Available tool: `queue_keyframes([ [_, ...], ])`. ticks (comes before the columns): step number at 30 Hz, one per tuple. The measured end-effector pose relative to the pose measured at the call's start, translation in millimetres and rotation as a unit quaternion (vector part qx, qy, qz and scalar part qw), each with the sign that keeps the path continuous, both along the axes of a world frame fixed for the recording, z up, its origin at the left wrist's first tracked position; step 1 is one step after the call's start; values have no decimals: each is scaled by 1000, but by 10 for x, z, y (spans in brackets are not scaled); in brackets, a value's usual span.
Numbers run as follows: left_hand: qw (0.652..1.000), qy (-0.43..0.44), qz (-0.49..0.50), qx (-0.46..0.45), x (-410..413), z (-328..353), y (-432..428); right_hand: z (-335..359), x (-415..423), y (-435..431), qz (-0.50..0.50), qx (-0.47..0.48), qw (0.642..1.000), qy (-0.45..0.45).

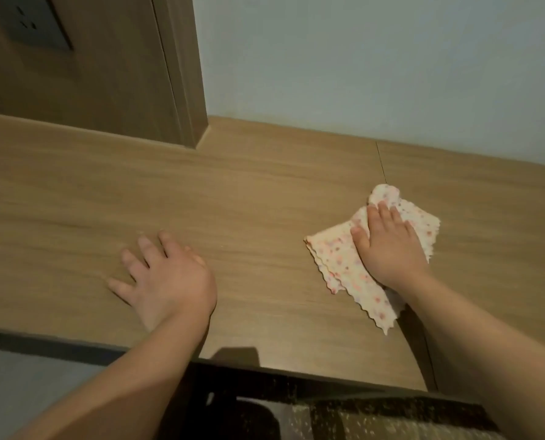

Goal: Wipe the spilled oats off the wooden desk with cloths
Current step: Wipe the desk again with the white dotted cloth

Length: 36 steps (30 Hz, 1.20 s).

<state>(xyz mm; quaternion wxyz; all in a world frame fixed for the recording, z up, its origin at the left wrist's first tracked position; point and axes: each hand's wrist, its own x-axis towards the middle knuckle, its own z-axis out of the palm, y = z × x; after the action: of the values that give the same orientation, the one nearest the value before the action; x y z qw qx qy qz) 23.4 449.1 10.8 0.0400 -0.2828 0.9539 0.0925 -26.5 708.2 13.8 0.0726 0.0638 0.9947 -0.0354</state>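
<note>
Right hand (388, 246) presses flat-fingered on the pink-dotted cream cloth (337, 258) to wipe the tan wooden surface (249, 185); left of it, the left hand (169, 277), spread and empty, seemingly braces.

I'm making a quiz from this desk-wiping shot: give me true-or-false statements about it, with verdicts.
1. The right hand presses on a patterned cloth. True.
2. The left hand holds a second cloth. False: it rests bare on the wooden desk, fingers spread.
3. The cloth lies right of the left hand. True.
4. The cloth hangs over the desk's front edge. False: it lies wholly on the desk top.
5. A socket plate sits on the wood panel, upper left. True.
</note>
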Motion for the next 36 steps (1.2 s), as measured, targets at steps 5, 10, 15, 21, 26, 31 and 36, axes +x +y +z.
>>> queue_keyframes([
  [5,997,9,-71,7,33,66,-2,-61,735,-440,91,-34,995,30],
  [10,932,112,-341,-57,147,37,47,-59,1237,-176,106,-4,994,-3],
  [15,882,74,-460,-75,87,144,432,-17,997,-82,-66,-18,998,1],
  [21,936,8,-351,-2,-262,50,605,-45,1076,-86,21,-17,1000,-2],
  [26,924,92,-370,37,-247,158,319,-77,616,32,-3,-6,1000,4],
  [31,950,52,-306,20,-258,164,-465,-35,381,-40,9,-14,1000,8],
  [36,970,30,-240,-11,-231,13,-628,35,-43,-609,139,-61,988,16],
])
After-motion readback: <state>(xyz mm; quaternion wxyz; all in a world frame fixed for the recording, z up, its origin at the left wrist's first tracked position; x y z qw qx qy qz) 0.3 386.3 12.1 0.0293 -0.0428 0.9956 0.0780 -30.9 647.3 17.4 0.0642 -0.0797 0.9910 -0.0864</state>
